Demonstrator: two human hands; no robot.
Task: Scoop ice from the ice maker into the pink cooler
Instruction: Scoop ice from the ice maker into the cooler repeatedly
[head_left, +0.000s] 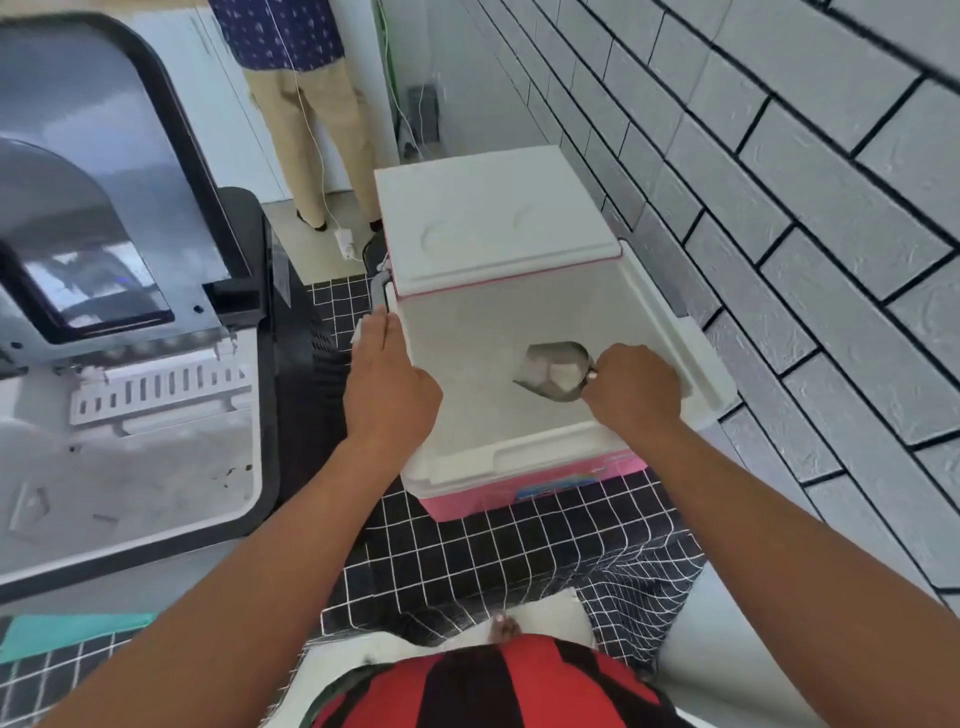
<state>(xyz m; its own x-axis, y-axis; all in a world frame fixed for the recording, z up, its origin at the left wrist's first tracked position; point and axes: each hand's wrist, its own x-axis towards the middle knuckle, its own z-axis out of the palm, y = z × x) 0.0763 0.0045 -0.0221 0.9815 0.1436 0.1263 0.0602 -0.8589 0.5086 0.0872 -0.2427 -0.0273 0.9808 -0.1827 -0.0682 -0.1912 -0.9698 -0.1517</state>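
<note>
Emptying step, by the look of it. Right hand (631, 389) closed around the handle of the metal scoop (556, 371), held over the open part of the cooler (524, 491), near its right rim. Scoop mouth turned to the left and slightly down, with a pale lump inside, probably ice, not yet fallen out. Left hand (387, 379) flat on the left rim of the cooler, fingers straight and reaching toward the grey latch (381, 291), gripping nothing; seemingly steadying the box. White lid (493, 218) covering only the far half, so the near half open. Inside of the cooler pale and grainy; hard to tell if ice lies on the bottom.

Next, probably: tip the scoop further until the load drops, then swing back left to the ice maker (130, 405), open beside the cooler, for a new load. Needs care to keep the scoop inside the rim while tipping.

Writing: a coloured label (558, 486) on the pink front wall, too blurred to read. No other brand or text readable.
</note>
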